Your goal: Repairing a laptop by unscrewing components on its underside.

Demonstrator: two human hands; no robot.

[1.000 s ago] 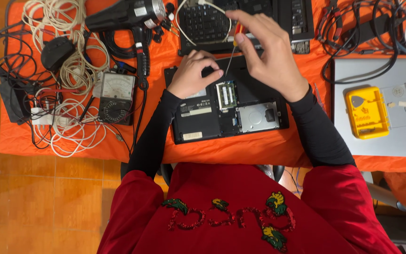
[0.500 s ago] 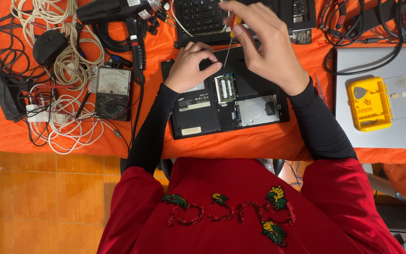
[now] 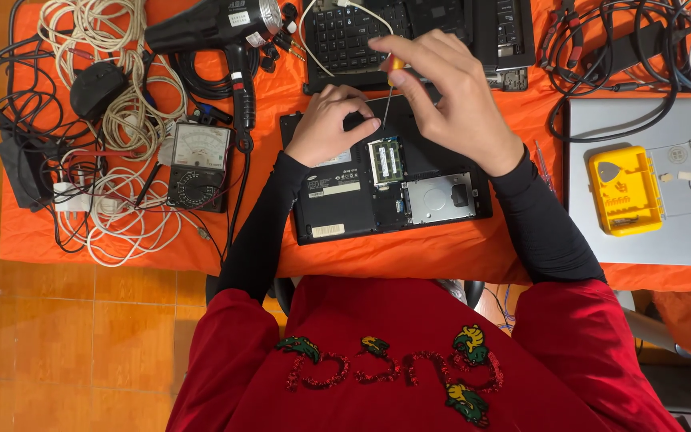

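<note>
A black laptop lies upside down on the orange cloth with its bottom cover off, showing a green memory module and an empty metal drive bay. My left hand rests on the laptop's far left part, fingers curled. My right hand pinches a small screwdriver with a yellow and red handle, its thin shaft pointing down at the laptop's far edge beside my left fingers.
A black keyboard lies behind the laptop. To the left are a black heat gun, an analog multimeter and tangled white cables. On the right a silver laptop carries a yellow tool case.
The view has shifted a little. My right hand with the screwdriver stays over the laptop's far edge, and my left hand stays on the laptop.
</note>
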